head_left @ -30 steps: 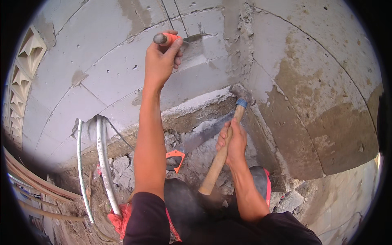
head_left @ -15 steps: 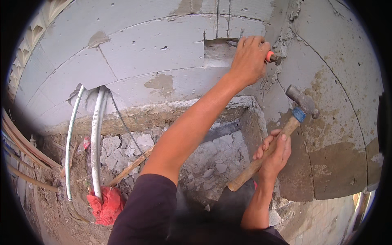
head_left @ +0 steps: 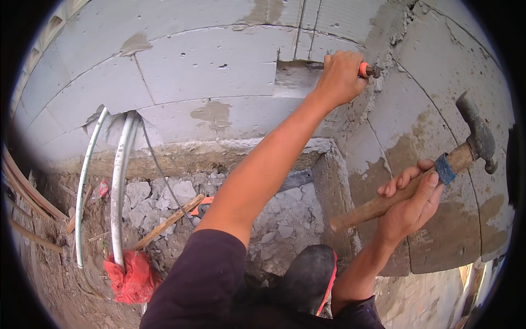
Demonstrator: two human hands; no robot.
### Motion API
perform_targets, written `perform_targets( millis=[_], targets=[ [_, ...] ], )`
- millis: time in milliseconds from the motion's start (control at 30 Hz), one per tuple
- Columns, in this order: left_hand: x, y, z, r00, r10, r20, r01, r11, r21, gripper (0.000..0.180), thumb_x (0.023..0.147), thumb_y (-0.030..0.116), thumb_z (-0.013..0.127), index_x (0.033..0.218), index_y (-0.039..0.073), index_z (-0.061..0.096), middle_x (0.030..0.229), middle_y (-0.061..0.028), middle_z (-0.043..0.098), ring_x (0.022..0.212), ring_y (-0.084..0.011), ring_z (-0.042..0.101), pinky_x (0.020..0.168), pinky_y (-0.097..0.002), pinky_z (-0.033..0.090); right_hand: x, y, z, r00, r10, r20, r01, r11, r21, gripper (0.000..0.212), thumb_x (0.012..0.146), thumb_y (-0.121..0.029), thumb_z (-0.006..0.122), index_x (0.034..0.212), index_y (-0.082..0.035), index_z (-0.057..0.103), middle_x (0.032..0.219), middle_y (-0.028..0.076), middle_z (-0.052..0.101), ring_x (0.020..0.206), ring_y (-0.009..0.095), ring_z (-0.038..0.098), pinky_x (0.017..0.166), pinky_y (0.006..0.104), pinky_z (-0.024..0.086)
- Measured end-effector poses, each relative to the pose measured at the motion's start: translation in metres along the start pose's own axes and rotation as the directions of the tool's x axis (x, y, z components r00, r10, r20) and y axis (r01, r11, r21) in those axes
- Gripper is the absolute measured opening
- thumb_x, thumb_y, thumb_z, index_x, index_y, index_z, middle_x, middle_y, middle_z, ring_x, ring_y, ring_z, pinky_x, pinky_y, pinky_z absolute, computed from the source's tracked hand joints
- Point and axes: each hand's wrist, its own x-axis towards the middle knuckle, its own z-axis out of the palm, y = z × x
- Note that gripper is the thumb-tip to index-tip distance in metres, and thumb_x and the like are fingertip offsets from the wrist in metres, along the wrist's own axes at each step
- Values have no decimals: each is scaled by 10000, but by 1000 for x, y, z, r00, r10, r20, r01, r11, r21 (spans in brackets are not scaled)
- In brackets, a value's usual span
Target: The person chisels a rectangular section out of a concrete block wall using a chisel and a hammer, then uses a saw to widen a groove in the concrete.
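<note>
Gripping the chisel (head_left: 368, 69) in a closed left hand (head_left: 341, 77), I had its tip set in the cut notch (head_left: 293, 77) high on the far block wall (head_left: 208, 66). My right hand (head_left: 408, 205) was wrapped tight round the hammer (head_left: 438, 164) handle, head raised to the right, well apart from the chisel. My worry was a glancing blow: the hammer could slip off the small chisel end and hit my knuckles, or chips could fly at my face. Footing looked poor too, with rubble (head_left: 274, 219) under my shoe (head_left: 307, 277). White pipes (head_left: 118, 186) ran down the wall at left to a red rag (head_left: 131, 277).
</note>
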Motion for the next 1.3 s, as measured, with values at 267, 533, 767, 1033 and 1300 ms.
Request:
perform_targets(
  millis=[267,533,767,1033,1300],
  targets=[
    [4,-6,4,998,25,-55,-22,998,62,186,776,138,709,885,66,578,917,-141,638,946,-383,582,820,-495,403,34,38,23,963,146,229,-68,946,-318,321,1093,-295,427,1023,10,494,647,17,436,463,102,427,416,271,394],
    [4,-3,7,998,14,-64,-9,997,79,162,799,124,691,890,61,573,915,-146,641,939,-391,589,810,-504,422,51,44,26,971,96,217,-26,952,-304,285,1084,-266,442,988,-4,502,628,3,444,449,86,444,394,267,376],
    [7,-2,7,996,17,-89,-12,998,56,166,790,122,703,857,44,573,873,-156,645,906,-403,596,780,-511,444,54,48,24,964,126,236,-35,934,-356,288,1080,-278,446,966,-22,509,628,-6,439,443,81,443,389,266,377],
    [11,-1,11,996,-58,-63,63,995,83,157,791,135,695,875,39,602,881,-160,666,905,-409,618,784,-516,444,70,43,19,900,294,323,-143,897,-417,284,1070,-289,469,957,-30,502,614,-15,429,437,77,441,374,273,366],
    [-13,-33,-16,957,-285,-51,287,957,30,116,807,74,652,874,8,583,885,-210,659,913,-435,617,778,-500,454,60,59,23,786,405,467,-173,870,-462,312,1068,-291,458,950,-13,539,626,51,494,464,126,497,422,326,407]
  ],
)
